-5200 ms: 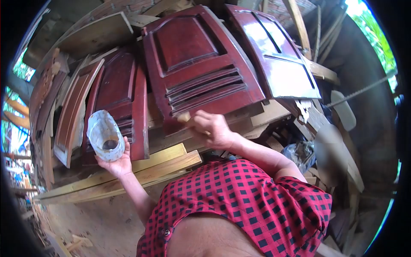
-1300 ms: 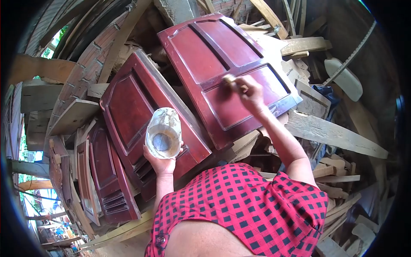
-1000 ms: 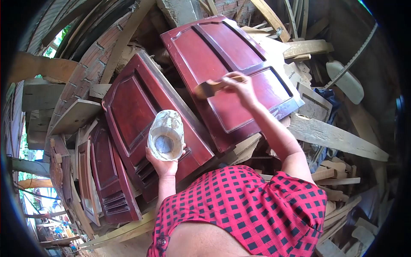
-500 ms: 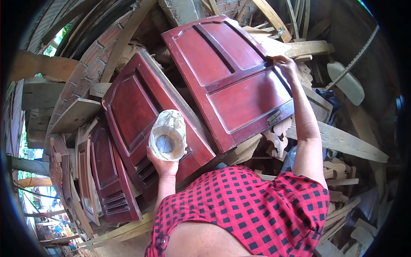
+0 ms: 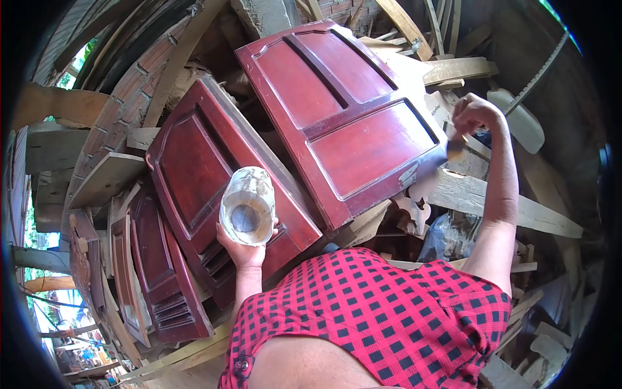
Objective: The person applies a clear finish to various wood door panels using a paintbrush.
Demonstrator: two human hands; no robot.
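My left hand (image 5: pixel 246 251) is wrapped round the base of a whitish, stained cut-open plastic container (image 5: pixel 247 206), whose round opening faces me. To the right, my right hand (image 5: pixel 478 114) is raised beside the right edge of a dark red panelled door (image 5: pixel 369 155), not touching it. Its bent fingers hold a small brush (image 5: pixel 457 148), blurred by motion, with brownish bristles. The door leans tilted, its surface glossy, with a pale worn patch near its lower right corner.
Left of that door leans another red door (image 5: pixel 197 165), with a smaller slatted one (image 5: pixel 155 259) further left. Wood offcuts and a long plank (image 5: pixel 505 204) lie at the right. Behind stand a brick wall (image 5: pixel 123 97) and a concrete post (image 5: pixel 269 16).
My right hand has moved off the door's right edge, outward to the right, and the brush now shows below it. The left hand still holds the container; the view has shifted slightly.
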